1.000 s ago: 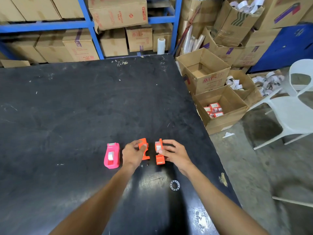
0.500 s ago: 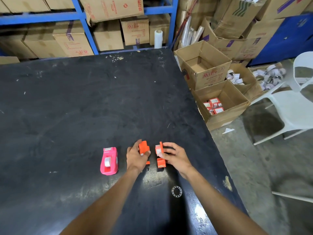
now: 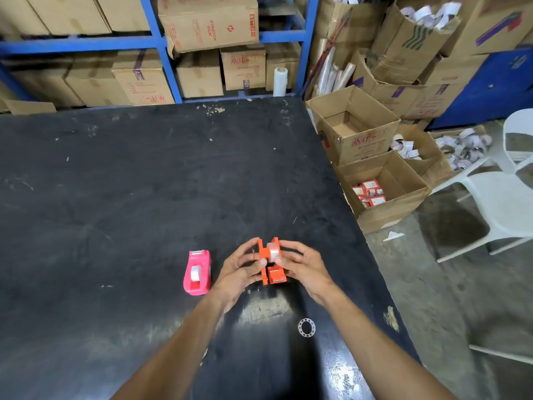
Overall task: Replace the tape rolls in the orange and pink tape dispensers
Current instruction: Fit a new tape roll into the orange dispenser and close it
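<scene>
Both hands clamp the orange dispenser [image 3: 271,262]: left hand [image 3: 240,268] on its left shell, right hand [image 3: 302,265] on the right, tape roll [image 3: 272,251] between. Pink dispenser [image 3: 197,272] lies just left of it on the desk [image 3: 144,197], nearer the left hand, long axis pointing away.

Between the two hands, the tape dispenser [image 3: 272,262] is bright orange, with a clear, whitish tape roll [image 3: 272,251] in it. Just left of the left hand [image 3: 240,268], the second dispenser [image 3: 197,272] is hot pink with a white roll. Under both hands the table [image 3: 129,197] is matt black, scuffed grey. Near the right forearm lies a white perforated ring [image 3: 306,327].
</scene>
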A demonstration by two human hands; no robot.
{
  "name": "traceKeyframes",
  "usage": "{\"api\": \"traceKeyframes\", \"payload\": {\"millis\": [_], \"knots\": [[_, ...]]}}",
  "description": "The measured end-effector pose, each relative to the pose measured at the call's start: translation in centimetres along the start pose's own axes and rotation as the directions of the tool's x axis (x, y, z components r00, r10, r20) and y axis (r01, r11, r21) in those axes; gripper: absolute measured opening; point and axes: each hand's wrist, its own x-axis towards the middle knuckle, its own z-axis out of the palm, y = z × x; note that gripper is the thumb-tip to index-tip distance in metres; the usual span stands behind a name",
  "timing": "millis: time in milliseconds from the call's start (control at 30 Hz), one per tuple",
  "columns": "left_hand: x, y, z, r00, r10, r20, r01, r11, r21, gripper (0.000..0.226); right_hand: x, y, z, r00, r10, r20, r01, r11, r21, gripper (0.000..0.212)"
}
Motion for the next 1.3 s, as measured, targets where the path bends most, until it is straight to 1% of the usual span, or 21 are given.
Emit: {"api": "traceKeyframes", "payload": {"millis": [200,333,433,633,933,1000,1100,1200,1300], "knots": [[-1.7,0.7,0.1,0.999,0.048,0.022,-0.048,0.999,0.012,0.066,-1.2,-1.1,1.0,0.999,-0.028,0.017,0.029,0.999,-0.033,0.041],[-2.5,1.4,0.1,0.997,0.078,0.009,-0.078,0.997,0.022,0.060,-2.0,-1.8,1.7,0.999,-0.042,0.033,0.043,0.998,-0.043,0.040],[-2.8,1.6,0.2,0.996,0.085,-0.010,-0.084,0.996,0.033,0.059,-2.4,-2.3,2.0,0.998,-0.045,0.036,0.048,0.997,-0.060,0.039],[-2.8,1.8,0.4,0.996,0.095,-0.002,-0.094,0.994,0.050,0.056,-3.0,-2.3,1.9,0.999,-0.024,0.030,0.025,1.000,-0.017,0.034],[-1.9,1.4,0.7,0.996,0.085,-0.007,-0.085,0.996,0.009,0.060,-2.2,-2.7,1.8,1.000,-0.015,0.019,0.016,0.999,-0.034,0.033],[-1.7,1.9,0.5,0.997,0.083,0.007,-0.083,0.996,0.009,0.065,-1.9,-3.2,1.8,0.999,-0.018,0.036,0.020,0.999,-0.034,0.033],[-1.5,1.8,0.3,0.998,0.044,0.039,-0.044,0.999,-0.003,0.073,-1.6,-3.6,1.5,0.998,0.002,0.062,0.002,0.998,-0.063,0.035],[-1.0,1.3,0.3,0.999,0.026,0.041,-0.025,1.000,-0.017,0.077,-1.1,-3.4,1.3,1.000,-0.005,0.030,0.007,0.997,-0.079,0.038],[-0.5,0.7,0.2,0.999,-0.008,0.048,0.012,0.998,-0.068,0.077,-0.4,-2.6,1.0,0.999,-0.028,-0.031,0.026,0.998,-0.050,0.038]]}}
